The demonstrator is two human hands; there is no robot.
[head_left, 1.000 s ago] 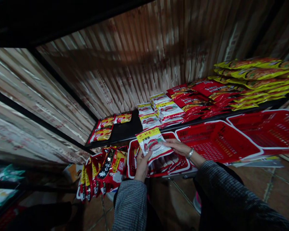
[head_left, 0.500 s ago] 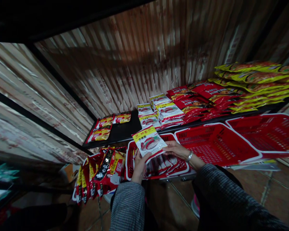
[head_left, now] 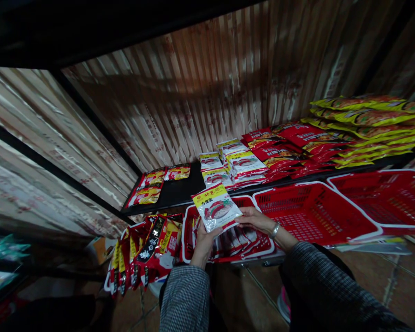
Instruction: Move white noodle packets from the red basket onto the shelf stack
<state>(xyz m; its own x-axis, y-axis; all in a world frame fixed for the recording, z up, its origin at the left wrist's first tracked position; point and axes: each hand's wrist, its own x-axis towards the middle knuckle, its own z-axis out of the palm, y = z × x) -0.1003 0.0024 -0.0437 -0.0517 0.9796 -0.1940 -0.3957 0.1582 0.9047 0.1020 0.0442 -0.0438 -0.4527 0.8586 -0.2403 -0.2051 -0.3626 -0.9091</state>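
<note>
A white and yellow packet of instant noodles (head_left: 217, 207) is held tilted above a red basket (head_left: 268, 251), its printed face up. My left hand (head_left: 204, 242) grips its lower left edge, thumb on top. At its right edge my right hand (head_left: 254, 218) pinches the corner; a silver bracelet is on that wrist. Under the held packet, more packets (head_left: 233, 242) stand in the basket. Behind it, stacks of the same white and yellow packets (head_left: 244, 162) lie on the black shelf (head_left: 180, 190).
Red and yellow packets (head_left: 147, 186) lie at the shelf's left end. Red packets (head_left: 278, 154) and yellow packets (head_left: 370, 124) are piled rightward. Two more red baskets (head_left: 306, 216) stand at the right. A basket of red noodle bags (head_left: 159, 249) is on the left.
The view has shifted slightly, so the shelf and baskets appear a little lower and further right. Both hands still hold the noodle packet in nearly the same place.
</note>
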